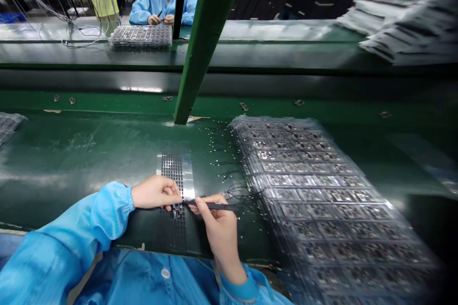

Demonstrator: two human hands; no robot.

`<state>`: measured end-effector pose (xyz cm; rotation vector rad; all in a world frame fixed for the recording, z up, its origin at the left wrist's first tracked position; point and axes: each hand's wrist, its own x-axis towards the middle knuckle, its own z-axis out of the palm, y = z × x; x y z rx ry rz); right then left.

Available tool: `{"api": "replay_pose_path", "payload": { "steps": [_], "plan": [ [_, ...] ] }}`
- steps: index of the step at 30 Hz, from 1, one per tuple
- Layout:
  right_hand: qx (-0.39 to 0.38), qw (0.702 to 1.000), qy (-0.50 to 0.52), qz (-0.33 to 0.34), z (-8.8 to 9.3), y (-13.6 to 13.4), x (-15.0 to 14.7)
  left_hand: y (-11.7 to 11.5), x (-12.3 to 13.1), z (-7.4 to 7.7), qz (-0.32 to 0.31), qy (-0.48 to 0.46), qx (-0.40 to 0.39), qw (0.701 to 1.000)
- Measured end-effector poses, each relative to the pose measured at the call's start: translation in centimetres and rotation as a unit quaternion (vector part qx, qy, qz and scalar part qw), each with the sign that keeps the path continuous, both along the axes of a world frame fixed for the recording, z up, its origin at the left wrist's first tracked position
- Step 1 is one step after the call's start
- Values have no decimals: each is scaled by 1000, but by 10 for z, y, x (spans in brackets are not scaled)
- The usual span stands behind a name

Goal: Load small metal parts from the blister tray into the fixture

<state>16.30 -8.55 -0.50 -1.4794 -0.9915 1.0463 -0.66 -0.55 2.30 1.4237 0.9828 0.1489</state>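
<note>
Green tabletop (64, 162), black tweezers (214, 206), tiny parts

Two bare hands work close together at the near edge of the tabletop. The right hand (218, 228) is shut firmly around the black tweezers and holds them like a pencil, with the tips pointing left. The left hand (155, 192) lies just beside it. Its fingers (171, 190) are curved and touch the edge of a thin metal grid sheet (174, 171), which lies flat on the tabletop, full of tiny square holes. I cannot tell if those fingers pinch the sheet or just rest on it.

The tweezer tips reach the sheet by the left fingers, so they are partly hidden. A small dark piece (176, 212) sits on the grid just below them. It is hard to see if the tips have hold of it.

Right now, the hands are working on this one spot on the grid. To the right, a big stack of clear trays (307, 190) holds rows of small metal parts. Tiny gold bits (218, 152) with thin black wires lie scattered between the stack and the sheet. Across the tabletop, another person (161, 5) in a blue coat holds tweezers too.
</note>
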Motion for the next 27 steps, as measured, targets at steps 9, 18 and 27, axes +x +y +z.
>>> {"api": "replay_pose_path", "payload": {
  "steps": [9, 18, 27],
  "plan": [
    [3, 1000, -16, 11, 1, 4, 0, -4, 3, -7, 23, -9, 42, 999],
    [-5, 1000, 14, 8, -5, 7, 0, -7, 5, -16, 56, -12, 106, 993],
    [18, 997, 68, -30, -10, 6, 1, -4, 1, -17, 76, -14, 140, 987]
  ]
}}
